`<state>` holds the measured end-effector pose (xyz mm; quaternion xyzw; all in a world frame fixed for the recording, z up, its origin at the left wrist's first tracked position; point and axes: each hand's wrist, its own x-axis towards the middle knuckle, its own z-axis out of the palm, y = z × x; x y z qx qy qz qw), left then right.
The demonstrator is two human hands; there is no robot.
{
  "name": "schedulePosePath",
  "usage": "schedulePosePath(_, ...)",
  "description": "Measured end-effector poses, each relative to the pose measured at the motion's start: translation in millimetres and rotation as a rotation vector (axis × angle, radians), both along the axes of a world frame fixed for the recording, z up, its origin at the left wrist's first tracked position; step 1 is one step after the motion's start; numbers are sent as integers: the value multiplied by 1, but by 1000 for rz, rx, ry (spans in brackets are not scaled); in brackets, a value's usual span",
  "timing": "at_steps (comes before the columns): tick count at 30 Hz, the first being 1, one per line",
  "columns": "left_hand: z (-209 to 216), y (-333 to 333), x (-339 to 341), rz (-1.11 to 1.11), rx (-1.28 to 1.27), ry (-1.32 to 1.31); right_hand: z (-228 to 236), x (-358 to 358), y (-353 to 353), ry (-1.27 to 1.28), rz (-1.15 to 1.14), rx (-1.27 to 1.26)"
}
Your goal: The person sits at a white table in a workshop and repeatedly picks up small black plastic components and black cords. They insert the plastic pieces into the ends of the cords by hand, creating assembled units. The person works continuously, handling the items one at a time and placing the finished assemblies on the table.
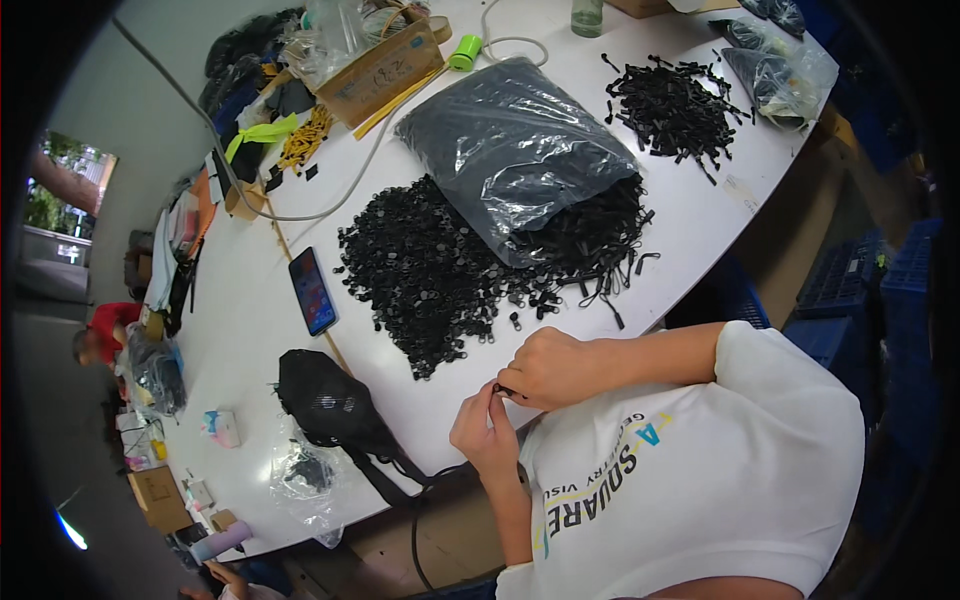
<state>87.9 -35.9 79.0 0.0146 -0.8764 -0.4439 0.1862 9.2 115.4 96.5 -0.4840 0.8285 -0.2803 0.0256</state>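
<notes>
My left hand [485, 432] and my right hand [553, 370] meet close to the table's front edge. Their fingertips pinch a small black zipper pull [503, 390] between them; fingers cover most of it. Just beyond lies a wide heap of small black zipper sliders [410, 260]. A large dark plastic bag [515, 145] rests behind it, with black cord pulls [600, 235] spread out from under its right side. Farther back on the right is a separate pile of black cord pulls [672, 108].
A phone [313, 291] lies left of the heap, with a black bag with straps [335, 405] nearer me. A cardboard box [380, 80], yellow pulls [306, 138] and a grey cable [365, 165] are at the back left. Blue crates [840, 270] stand at right. Another person [105, 330] is far left.
</notes>
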Motion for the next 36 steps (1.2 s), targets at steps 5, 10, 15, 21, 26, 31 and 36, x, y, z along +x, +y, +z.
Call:
schedulePosePath(5,-1,29,-22,-160,-179,-20,-16,-5,38,-41,-70,112)
schedulePosePath(10,0,73,-64,-353,-145,29,-14,-20,92,-81,-164,224)
schedulePosePath(15,7,105,-99,-586,12,15,-8,-30,132,-38,-340,231)
schedulePosePath(21,2,120,-130,-689,1,245,-12,-34,143,-16,-465,120)
schedulePosePath(26,-5,107,-142,-659,9,254,-12,-42,132,33,-517,106)
schedulePosePath(31,-35,96,-128,-668,948,-78,-8,-43,110,94,-451,-39)
schedulePosePath(36,-36,96,-117,-642,794,71,-8,-42,106,54,-467,-112)
